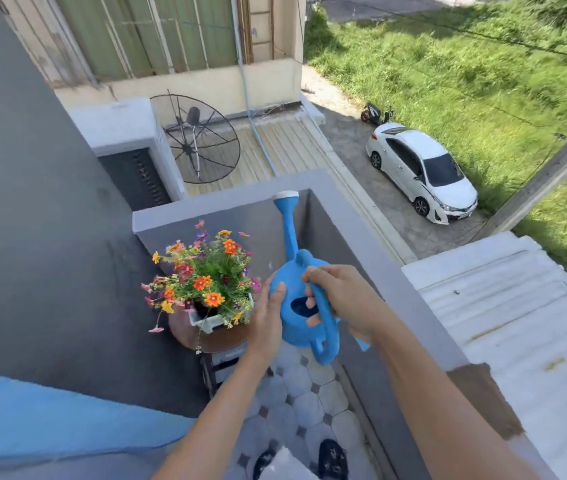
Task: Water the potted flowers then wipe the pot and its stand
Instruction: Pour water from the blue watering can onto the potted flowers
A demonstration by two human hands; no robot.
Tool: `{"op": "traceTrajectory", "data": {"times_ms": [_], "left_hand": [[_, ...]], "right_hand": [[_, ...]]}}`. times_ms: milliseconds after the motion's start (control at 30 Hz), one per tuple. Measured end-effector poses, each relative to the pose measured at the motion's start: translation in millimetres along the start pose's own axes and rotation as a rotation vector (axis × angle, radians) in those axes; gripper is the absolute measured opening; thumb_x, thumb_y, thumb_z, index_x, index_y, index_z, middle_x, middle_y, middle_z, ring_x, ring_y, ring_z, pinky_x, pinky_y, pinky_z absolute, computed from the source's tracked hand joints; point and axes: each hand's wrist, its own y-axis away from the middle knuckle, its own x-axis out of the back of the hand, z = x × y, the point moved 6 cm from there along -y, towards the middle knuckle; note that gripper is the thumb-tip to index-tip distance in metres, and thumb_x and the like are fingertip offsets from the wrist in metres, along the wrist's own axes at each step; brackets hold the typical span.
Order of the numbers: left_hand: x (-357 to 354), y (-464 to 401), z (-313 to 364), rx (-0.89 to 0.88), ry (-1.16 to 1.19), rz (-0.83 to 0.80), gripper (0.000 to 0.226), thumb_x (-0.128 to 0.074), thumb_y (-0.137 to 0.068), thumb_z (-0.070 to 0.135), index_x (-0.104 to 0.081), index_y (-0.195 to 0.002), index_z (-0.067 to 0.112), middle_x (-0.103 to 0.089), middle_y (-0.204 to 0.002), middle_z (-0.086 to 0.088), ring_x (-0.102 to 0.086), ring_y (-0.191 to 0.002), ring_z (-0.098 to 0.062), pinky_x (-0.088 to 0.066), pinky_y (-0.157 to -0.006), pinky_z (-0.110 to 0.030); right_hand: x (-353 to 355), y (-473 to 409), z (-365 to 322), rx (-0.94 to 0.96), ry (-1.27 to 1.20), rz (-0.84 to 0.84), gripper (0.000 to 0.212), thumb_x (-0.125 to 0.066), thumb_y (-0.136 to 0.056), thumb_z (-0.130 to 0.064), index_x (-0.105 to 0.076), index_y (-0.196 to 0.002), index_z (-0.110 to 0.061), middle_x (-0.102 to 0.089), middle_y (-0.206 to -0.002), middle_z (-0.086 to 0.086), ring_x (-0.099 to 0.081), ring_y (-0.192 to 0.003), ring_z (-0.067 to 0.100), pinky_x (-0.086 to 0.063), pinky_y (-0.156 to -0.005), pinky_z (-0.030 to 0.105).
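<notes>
The potted flowers (206, 275), a dense bunch of orange, yellow, pink and purple blooms over green leaves, are sitting in a round brown pot (206, 336) on a dark slatted stand (218, 367) in the far left corner of the balcony floor (304, 403), against the grey wall. Just right of them, the left hand (268, 313) is pressing flat and open against the side of a blue watering can (301, 306). The can is hanging above the floor, level with the blooms, its long spout pointing up and away, its white rose by the parapet (372, 244) top. The right hand's (344, 299) grip is wrapping closed around the can's top handle. Beyond the parapet, a white car (420, 171) is standing below.
</notes>
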Motion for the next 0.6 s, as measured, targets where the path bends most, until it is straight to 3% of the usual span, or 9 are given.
{"op": "traceTrajectory", "data": {"times_ms": [67, 200, 333, 433, 600], "left_hand": [[21.7, 11.5, 0.5, -0.002, 0.024, 0.063, 0.028, -0.042, -0.102, 0.038, -0.054, -0.127, 0.035, -0.066, -0.118, 0.008, -0.064, -0.106, -0.004, -0.048, -0.087, -0.027], [58.3, 30.2, -0.8, 0.015, -0.005, 0.116, 0.032, -0.04, -0.099, 0.049, -0.052, -0.127, 0.038, -0.066, -0.119, 0.005, -0.063, -0.108, -0.015, -0.052, -0.091, -0.038], [86.1, 40.6, -2.1, 0.036, -0.045, 0.125, 0.05, -0.041, -0.086, 0.066, -0.052, -0.125, 0.037, -0.066, -0.117, 0.002, -0.064, -0.107, -0.017, -0.051, -0.093, -0.049], [104.1, 40.3, -10.6, 0.073, -0.078, 0.12, 0.059, -0.039, -0.081, 0.078, -0.051, -0.123, 0.037, -0.066, -0.112, 0.0, -0.063, -0.105, -0.022, -0.049, -0.094, -0.055], [117.2, 39.9, -15.2, 0.087, -0.136, 0.106, 0.085, -0.032, -0.072, 0.089, -0.037, -0.141, 0.041, -0.055, -0.137, 0.006, -0.052, -0.126, -0.016, -0.043, -0.105, -0.05]], "right_hand": [[-22.0, -2.0, 1.7, -0.002, 0.042, -0.016, 0.029, -0.054, -0.099, -0.019, -0.065, -0.097, 0.008, -0.053, -0.077, 0.013, -0.055, -0.057, 0.017, -0.06, -0.053, 0.038], [-60.9, -3.2, 6.7, -0.017, 0.135, -0.047, 0.035, -0.056, -0.093, -0.031, -0.065, -0.09, 0.004, -0.05, -0.066, 0.008, -0.05, -0.052, 0.025, -0.056, -0.057, 0.046], [-94.2, -0.8, 3.3, 0.027, 0.192, -0.03, 0.029, -0.052, -0.097, -0.025, -0.062, -0.086, -0.001, -0.043, -0.065, 0.006, -0.037, -0.055, 0.018, -0.035, -0.041, 0.026], [-114.4, -2.5, 5.3, 0.013, 0.233, -0.042, 0.028, -0.048, -0.1, -0.025, -0.06, -0.084, -0.004, -0.041, -0.065, 0.005, -0.035, -0.053, 0.017, -0.03, -0.038, 0.023], [-132.1, -12.2, 6.9, -0.039, 0.344, -0.024, 0.034, -0.04, -0.104, -0.028, -0.058, -0.088, -0.005, -0.04, -0.062, 0.005, -0.033, -0.046, 0.018, -0.027, -0.043, 0.023]]}}
